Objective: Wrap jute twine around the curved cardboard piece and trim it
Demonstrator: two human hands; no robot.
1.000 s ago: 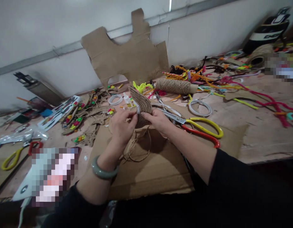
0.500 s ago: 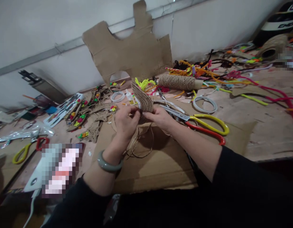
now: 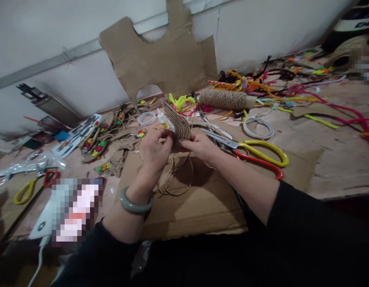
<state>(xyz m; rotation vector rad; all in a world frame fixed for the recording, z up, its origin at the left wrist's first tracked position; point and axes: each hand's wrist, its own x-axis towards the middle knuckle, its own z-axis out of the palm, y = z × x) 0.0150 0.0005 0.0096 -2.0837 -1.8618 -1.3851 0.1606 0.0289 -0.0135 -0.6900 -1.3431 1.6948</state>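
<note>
Between my two hands, a curved piece covered in rows of brown twine (image 3: 178,122) is held up, its pointed tip towards the back. My left hand (image 3: 156,149) is closed at its left edge, thumb and fingers pinched together; exactly what lies in the pinch is hidden. My right hand (image 3: 201,146) grips the lower right side of the piece. Loops of loose twine (image 3: 176,185) hang below it over a cardboard sheet (image 3: 199,215). Scissors with yellow and red handles (image 3: 263,153) lie beside my right hand, blades pointing towards the piece.
A twine roll (image 3: 223,99) and coloured cords (image 3: 256,83) lie behind. Tape rings (image 3: 257,128) rest nearby. Twine ornaments (image 3: 97,143) crowd the left, with another pair of scissors (image 3: 25,191) and a blurred-out phone (image 3: 78,213). Cut cardboard (image 3: 160,59) leans on the wall.
The view has shifted slightly, and my left hand sits a little further left. Both hands keep nearly the same hold on the twine-covered piece.
</note>
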